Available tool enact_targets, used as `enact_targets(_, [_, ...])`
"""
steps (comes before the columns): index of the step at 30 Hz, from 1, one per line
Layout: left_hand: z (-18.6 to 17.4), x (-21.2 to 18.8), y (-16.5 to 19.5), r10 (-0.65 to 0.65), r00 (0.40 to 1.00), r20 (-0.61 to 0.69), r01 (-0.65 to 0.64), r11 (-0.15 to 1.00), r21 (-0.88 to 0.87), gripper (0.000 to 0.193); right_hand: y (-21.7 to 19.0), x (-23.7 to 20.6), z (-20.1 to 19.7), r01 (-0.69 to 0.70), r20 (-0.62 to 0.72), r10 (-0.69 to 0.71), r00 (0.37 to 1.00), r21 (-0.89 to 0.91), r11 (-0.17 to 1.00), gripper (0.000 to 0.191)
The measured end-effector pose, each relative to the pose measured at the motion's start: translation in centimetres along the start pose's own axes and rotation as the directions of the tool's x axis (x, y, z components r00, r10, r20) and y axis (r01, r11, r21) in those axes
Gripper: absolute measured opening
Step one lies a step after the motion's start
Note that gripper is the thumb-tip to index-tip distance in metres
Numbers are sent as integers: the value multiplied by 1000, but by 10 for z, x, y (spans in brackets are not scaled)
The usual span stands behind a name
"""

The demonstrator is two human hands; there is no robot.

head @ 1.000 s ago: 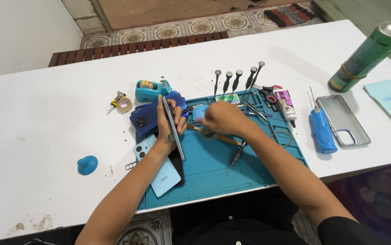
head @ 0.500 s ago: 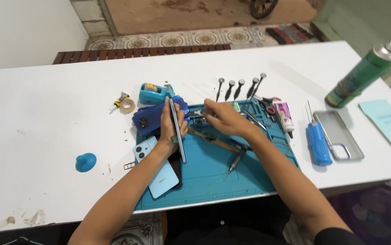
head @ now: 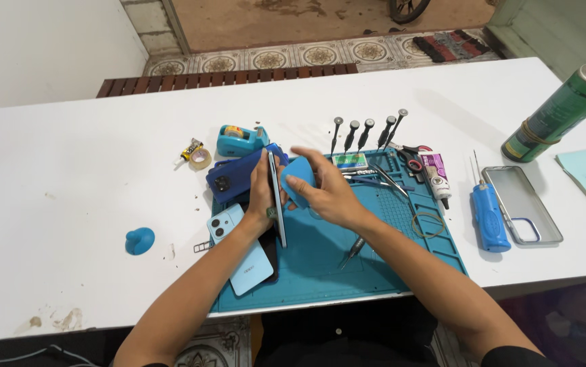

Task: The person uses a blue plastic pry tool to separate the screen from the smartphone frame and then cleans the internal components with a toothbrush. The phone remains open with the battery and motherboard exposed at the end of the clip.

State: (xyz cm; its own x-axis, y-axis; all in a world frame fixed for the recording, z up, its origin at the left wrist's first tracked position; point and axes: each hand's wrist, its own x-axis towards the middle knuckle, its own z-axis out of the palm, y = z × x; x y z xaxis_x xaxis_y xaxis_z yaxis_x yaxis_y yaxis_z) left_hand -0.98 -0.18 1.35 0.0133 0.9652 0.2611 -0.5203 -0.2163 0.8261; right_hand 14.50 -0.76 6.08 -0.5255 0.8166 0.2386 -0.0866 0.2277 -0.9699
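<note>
The right hand now grips a blue pick, seemingly at the thin, fragile phone edge-clasped by the left hand.

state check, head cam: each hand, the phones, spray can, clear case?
left hand: grips phone on edge
phone on edge: upright on its long side, on the blue mat
right hand: holds blue pick
blue pick: pressed to the phone's edge
light blue phone: flat, back up
dark blue phone: flat, back up
spray can: upright, capped
clear case: flat, empty
</note>
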Motion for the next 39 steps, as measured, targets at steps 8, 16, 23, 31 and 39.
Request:
enact_targets(8, [-1, -7, -1, 47, 999, -7, -46, 995, 92, 52, 18, -6, -1, -4, -47, 0, 999, -97, 995, 26])
enact_targets(16, [-2, -9, -4, 131, 991, -3, -126, 960, 248, 55, 12, -10, 0, 48, -51, -58, 997, -186, 981, 25])
enact_targets(23, [-6, -9, -7, 188, 982, 4, -178, 921, 346, 56, 3, -13, 5, 96, -116, -134, 984, -287, 953, 25])
enact_targets(31, [-7, -10, -11, 156, 987, -28, -137, 931, 338, 58, 3, -15, 6, 144, -114, -194, 974, -347, 927, 24])
enact_targets(39, [-9, -9, -14, 78, 997, -18, -70, 956, 286, 61, 11, -11, 4, 108, -80, -121, 989, -156, 982, 26])
